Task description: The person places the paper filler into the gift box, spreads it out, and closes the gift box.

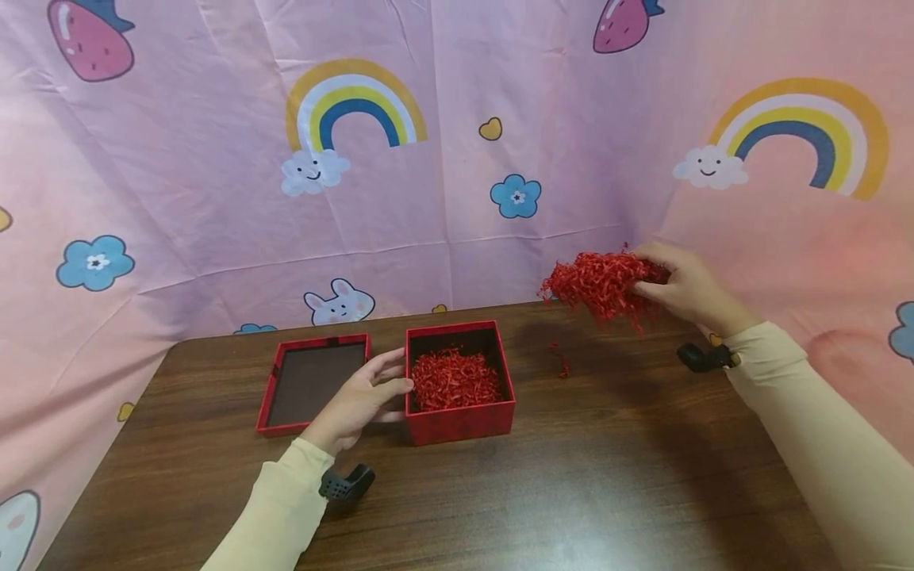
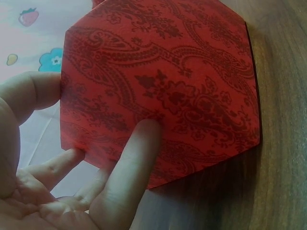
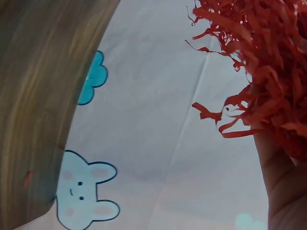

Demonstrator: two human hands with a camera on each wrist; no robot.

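A red box [image 1: 462,423] stands on the table, with red shredded paper [image 1: 457,379] inside. My left hand [image 1: 367,400] rests its fingers and thumb against the box's left side. In the left wrist view, a fingertip presses the patterned red wall [image 2: 192,91] while other fingers touch its edges. Above the table to the right of the box, my right hand [image 1: 681,285] grips a loose clump of red shredded paper [image 1: 600,281]. Strands of that clump [image 3: 276,62] dangle from the fingers in the right wrist view.
Left of the box, partly behind my left hand, lies a red-rimmed lid [image 1: 314,385] with its dark inside facing up. A few red strands [image 1: 563,366] lie on the wooden table [image 1: 571,476]. A patterned cloth [image 1: 457,262] hangs behind the table.
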